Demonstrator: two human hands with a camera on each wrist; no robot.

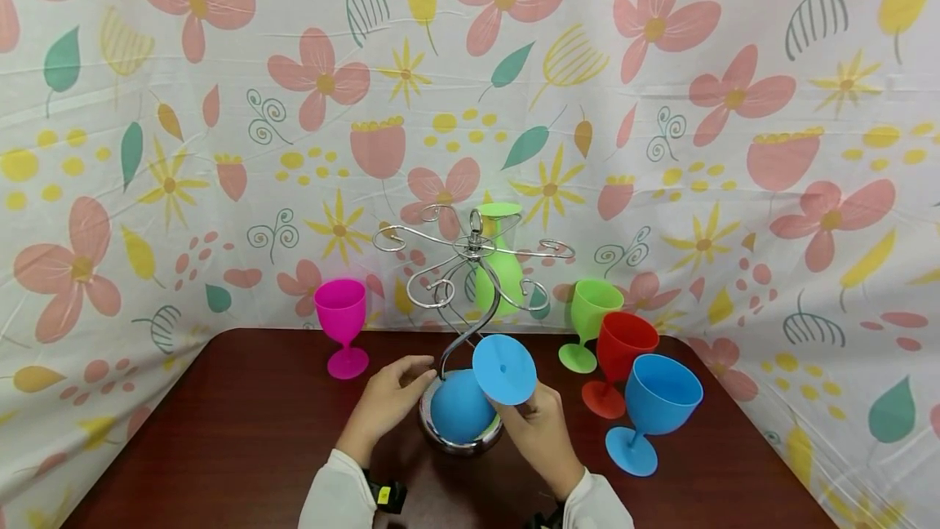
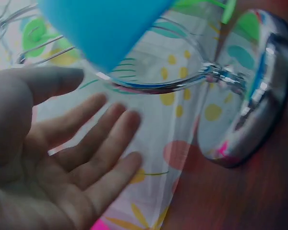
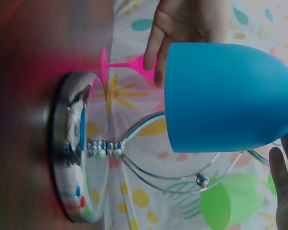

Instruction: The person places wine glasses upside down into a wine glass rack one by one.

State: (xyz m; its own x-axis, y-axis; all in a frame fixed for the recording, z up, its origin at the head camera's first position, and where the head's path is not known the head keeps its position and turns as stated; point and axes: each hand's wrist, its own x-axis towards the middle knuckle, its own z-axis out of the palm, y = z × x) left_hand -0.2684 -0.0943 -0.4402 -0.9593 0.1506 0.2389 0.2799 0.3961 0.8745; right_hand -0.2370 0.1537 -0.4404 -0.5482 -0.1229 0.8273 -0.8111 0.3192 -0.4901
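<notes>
My right hand (image 1: 542, 435) pinches a blue goblet (image 1: 461, 408) by its stem, upside down, its round foot facing up. The bowl's mouth points down over the base (image 3: 69, 148) of a chrome goblet rack (image 1: 476, 246) with curled wire arms. My left hand (image 1: 392, 400) is beside the rack on the left, fingers spread and holding nothing. In the left wrist view its fingers (image 2: 120, 124) are relaxed, close to the rack's curved wire and the blue bowl. A green goblet (image 1: 499, 276) hangs upside down from the rack's far side.
A pink goblet (image 1: 342, 308) stands upright at the table's back left. To the right stand another green goblet (image 1: 593, 308), a red goblet (image 1: 624, 343) and a second blue goblet (image 1: 661, 394), all upright. A flower-patterned cloth (image 1: 220, 104) hangs behind the dark wooden table (image 1: 242, 431).
</notes>
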